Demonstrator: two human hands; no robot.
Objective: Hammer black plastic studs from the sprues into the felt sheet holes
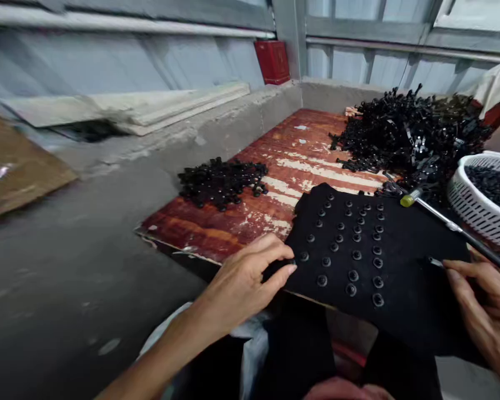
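Observation:
A black sheet (412,239) lies over the near part of the table, with several small round black pieces (356,255) set out on it in rough rows. At the sheet's left edge, my left hand (254,272) is closed, thumb and fingers pinching a small black part (290,261) mostly hidden by the fingertips. On the right, my right hand (485,305) pinches a small piece with a silvery end (434,261) just over the sheet. Its exact kind is too small to make out.
A small heap of black parts (223,182) lies on the worn red board (270,161). Farther right are a large black pile (412,130), a white basket (479,205) of black parts and a metal rod with a yellow tip (435,211). A concrete ledge (158,161) runs left.

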